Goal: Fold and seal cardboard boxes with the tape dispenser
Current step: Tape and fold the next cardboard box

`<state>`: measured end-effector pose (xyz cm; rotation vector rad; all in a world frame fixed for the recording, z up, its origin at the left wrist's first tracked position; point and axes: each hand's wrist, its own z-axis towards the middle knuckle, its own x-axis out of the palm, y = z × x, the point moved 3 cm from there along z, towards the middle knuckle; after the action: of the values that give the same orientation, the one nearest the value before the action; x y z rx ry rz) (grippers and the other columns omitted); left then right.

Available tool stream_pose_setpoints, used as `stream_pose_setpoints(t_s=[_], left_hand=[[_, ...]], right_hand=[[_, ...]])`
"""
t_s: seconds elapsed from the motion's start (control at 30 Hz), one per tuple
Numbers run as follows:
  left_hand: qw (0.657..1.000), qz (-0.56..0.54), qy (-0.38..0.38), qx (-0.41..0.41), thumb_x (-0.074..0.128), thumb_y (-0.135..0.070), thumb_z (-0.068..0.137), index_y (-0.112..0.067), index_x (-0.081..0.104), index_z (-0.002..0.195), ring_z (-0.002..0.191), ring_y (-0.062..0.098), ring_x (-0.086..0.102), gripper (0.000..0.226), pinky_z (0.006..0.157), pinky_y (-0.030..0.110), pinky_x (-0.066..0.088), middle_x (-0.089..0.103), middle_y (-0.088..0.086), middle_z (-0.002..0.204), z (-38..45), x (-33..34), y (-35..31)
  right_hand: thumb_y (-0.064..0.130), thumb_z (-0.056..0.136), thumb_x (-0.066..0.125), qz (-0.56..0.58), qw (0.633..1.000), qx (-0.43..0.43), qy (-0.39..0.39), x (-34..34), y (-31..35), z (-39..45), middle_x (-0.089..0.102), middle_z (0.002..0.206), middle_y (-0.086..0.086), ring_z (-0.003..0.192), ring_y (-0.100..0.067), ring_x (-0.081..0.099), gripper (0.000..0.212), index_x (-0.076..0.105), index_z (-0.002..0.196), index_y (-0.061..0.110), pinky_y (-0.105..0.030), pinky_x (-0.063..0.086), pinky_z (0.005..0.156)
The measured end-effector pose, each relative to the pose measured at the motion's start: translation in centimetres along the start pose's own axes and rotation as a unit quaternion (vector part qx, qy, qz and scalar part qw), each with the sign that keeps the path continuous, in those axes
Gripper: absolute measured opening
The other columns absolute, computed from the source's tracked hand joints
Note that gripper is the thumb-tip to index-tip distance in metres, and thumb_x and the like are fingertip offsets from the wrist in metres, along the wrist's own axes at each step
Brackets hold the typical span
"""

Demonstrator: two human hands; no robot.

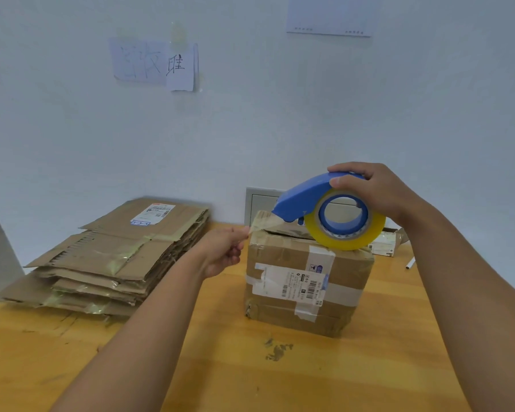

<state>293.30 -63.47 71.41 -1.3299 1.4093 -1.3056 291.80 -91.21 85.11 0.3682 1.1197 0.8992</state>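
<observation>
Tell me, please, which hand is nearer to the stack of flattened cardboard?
Left. The left hand, pinching the tape end, is just right of the stack of flattened cardboard; the right hand grips the tape dispenser above the box, farther right.

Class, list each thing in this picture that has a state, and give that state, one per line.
Box: assembled, upright on table, old tape and label on it.
Dispenser: held over box top, loaded with a roll.
Tape end: pulled out, pinched.
Left hand: pinching tape end.
Right hand: gripping dispenser.
Cardboard stack: flattened, piled.
</observation>
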Motion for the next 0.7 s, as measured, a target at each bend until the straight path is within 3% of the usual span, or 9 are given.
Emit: stream_pose_setpoints(t_s=[0.17, 0.23, 0.3, 0.4, 0.47, 0.57, 0.7], left_hand=[[0.975, 0.213, -0.062, 0.000, 0.050, -0.054, 0.097, -0.015, 0.054, 0.115, 0.076, 0.016, 0.057, 0.042, 0.063, 0.029, 0.049, 0.063, 0.005, 0.091, -0.4, 0.1, 0.1], [0.948, 0.282, -0.139, 0.057, 0.051, -0.054, 0.096, -0.019, 0.049, 0.121, 0.090, 0.016, 0.060, 0.043, 0.072, 0.031, 0.050, 0.063, 0.003, 0.106, -0.8, 0.1, -0.4], [0.927, 0.279, -0.203, 0.149, 0.050, -0.048, 0.099, -0.020, 0.055, 0.124, 0.101, 0.015, 0.060, 0.037, 0.083, 0.033, 0.051, 0.064, -0.001, 0.113, -2.1, 0.7, -1.2], [0.952, 0.192, -0.131, 0.199, 0.045, -0.053, 0.099, -0.026, 0.054, 0.137, 0.110, 0.009, 0.059, 0.047, 0.094, 0.034, 0.052, 0.062, -0.011, 0.122, -4.2, 2.8, -1.3], [0.957, 0.216, -0.064, 0.185, 0.051, -0.061, 0.093, -0.032, 0.037, 0.150, 0.117, 0.006, 0.053, 0.065, 0.096, 0.032, 0.049, 0.052, -0.018, 0.128, -5.3, 4.2, -0.7], [0.937, 0.286, -0.055, 0.195, 0.060, -0.057, 0.089, -0.034, 0.024, 0.155, 0.117, 0.007, 0.055, 0.078, 0.097, 0.037, 0.052, 0.051, -0.013, 0.136, -5.7, 4.9, -0.1], [0.934, 0.292, -0.046, 0.201, 0.060, -0.044, 0.095, -0.032, 0.024, 0.154, 0.094, -0.008, 0.056, 0.070, 0.087, 0.027, 0.054, 0.053, -0.029, 0.111, -5.4, 5.3, -0.7]], right_hand=[[0.037, 0.094, 0.063, 0.007, 1.000, 0.002, -0.004, 0.0, -0.1, -0.1, 0.063, 0.106, 0.020, 0.092, -0.003, 0.060, 0.025, 0.066, 0.119, 0.034, -0.016, 0.044, 0.072], [0.038, 0.094, 0.063, 0.010, 1.000, 0.002, -0.004, 0.0, -0.1, -0.2, 0.063, 0.106, 0.019, 0.091, -0.004, 0.060, 0.023, 0.066, 0.117, 0.035, -0.018, 0.045, 0.072], [0.038, 0.094, 0.063, 0.009, 1.000, 0.001, -0.004, 0.1, -0.1, -0.3, 0.063, 0.105, 0.019, 0.092, -0.005, 0.060, 0.023, 0.065, 0.116, 0.036, -0.018, 0.045, 0.073], [0.038, 0.094, 0.063, 0.011, 1.000, 0.002, -0.006, 0.1, -0.1, -0.4, 0.062, 0.104, 0.020, 0.091, -0.005, 0.060, 0.023, 0.065, 0.116, 0.035, -0.018, 0.044, 0.072], [0.038, 0.094, 0.063, 0.014, 1.000, 0.001, -0.007, 0.0, -0.1, -0.4, 0.063, 0.104, 0.019, 0.090, -0.004, 0.060, 0.023, 0.065, 0.117, 0.034, -0.018, 0.044, 0.071], [0.038, 0.093, 0.064, 0.019, 1.000, 0.002, -0.010, 0.0, -0.2, -0.5, 0.063, 0.104, 0.019, 0.090, -0.004, 0.060, 0.024, 0.066, 0.117, 0.034, -0.017, 0.044, 0.071], [0.042, 0.092, 0.065, 0.010, 1.000, 0.000, -0.017, -0.1, -0.4, -0.4, 0.062, 0.106, 0.020, 0.094, -0.006, 0.060, 0.026, 0.065, 0.118, 0.036, -0.019, 0.045, 0.074]])
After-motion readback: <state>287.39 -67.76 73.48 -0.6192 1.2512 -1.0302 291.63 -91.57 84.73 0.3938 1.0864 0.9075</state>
